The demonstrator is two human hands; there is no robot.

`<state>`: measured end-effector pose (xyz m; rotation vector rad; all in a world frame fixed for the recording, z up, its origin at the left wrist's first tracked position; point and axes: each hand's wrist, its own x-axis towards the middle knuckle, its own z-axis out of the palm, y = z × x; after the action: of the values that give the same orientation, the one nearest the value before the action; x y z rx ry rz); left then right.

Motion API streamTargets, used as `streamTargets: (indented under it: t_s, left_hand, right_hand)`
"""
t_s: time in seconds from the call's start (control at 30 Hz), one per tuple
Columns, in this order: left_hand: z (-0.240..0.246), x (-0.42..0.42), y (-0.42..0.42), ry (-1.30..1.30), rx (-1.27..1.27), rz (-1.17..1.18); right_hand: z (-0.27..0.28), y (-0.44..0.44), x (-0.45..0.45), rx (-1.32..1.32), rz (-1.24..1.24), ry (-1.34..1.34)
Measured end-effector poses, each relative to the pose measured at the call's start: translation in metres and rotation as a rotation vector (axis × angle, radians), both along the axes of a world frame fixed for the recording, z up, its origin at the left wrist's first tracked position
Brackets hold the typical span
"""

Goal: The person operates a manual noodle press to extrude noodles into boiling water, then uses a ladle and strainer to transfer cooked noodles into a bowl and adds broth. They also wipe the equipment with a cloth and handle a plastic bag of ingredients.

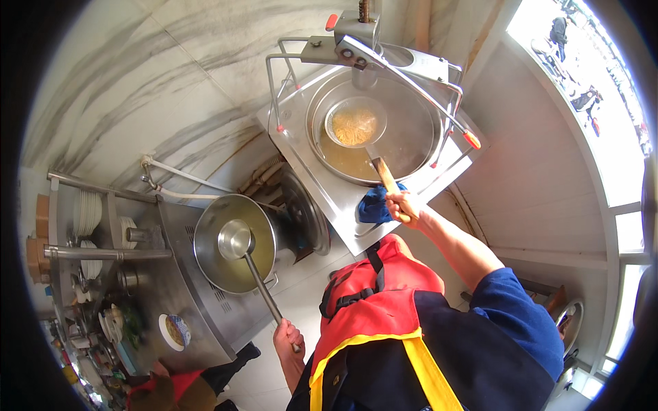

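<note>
My right hand (pixel 404 206) grips the wooden handle (pixel 386 177) of a mesh strainer (pixel 381 114). Noodles (pixel 353 126) lie in the strainer, which sits inside a wide metal pot (pixel 411 154) of cloudy liquid. A dark blue cloth (pixel 374 206) rests on the steel stand's edge beside that hand. Lower left, my left hand (pixel 289 339) is closed round the long metal handle (pixel 263 287) of a ladle. The ladle's bowl (pixel 235 238) is over a tall steel stockpot (pixel 198 241) holding yellowish liquid; whether it touches the liquid I cannot tell.
A noodle press (pixel 360 51) with a red-tipped lever (pixel 437 105) stands over the pot. Left, a steel counter (pixel 187 303) bears a bowl of food (pixel 176 333), below shelves with stacked plates (pixel 88 211). A metal lid (pixel 306 213) leans nearby. Another person (pixel 180 388) stands at lower left.
</note>
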<state>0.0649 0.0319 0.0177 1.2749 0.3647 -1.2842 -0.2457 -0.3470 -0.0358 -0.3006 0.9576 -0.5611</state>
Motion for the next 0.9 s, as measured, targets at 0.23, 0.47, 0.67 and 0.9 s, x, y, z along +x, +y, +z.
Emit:
streamTargets:
  t_s: [0.23, 0.47, 0.67, 0.9]
  left_hand:
    - [0.048, -0.021, -0.022, -0.127, -0.064, -0.179]
    - [0.090, -0.044, -0.072, -0.206, -0.109, -0.406]
    - [0.082, -0.062, -0.139, -0.257, -0.087, -0.598]
    - [0.042, -0.085, -0.205, -1.064, 0.179, -0.880]
  right_hand:
    - [0.046, 0.066, -0.033, -0.018, 0.006, 0.193]
    - [0.075, 0.100, -0.049, -0.060, 0.032, 0.135]
    - [0.074, 0.099, -0.057, -0.080, 0.097, 0.227]
    - [0.071, 0.098, -0.061, -0.081, 0.137, 0.257]
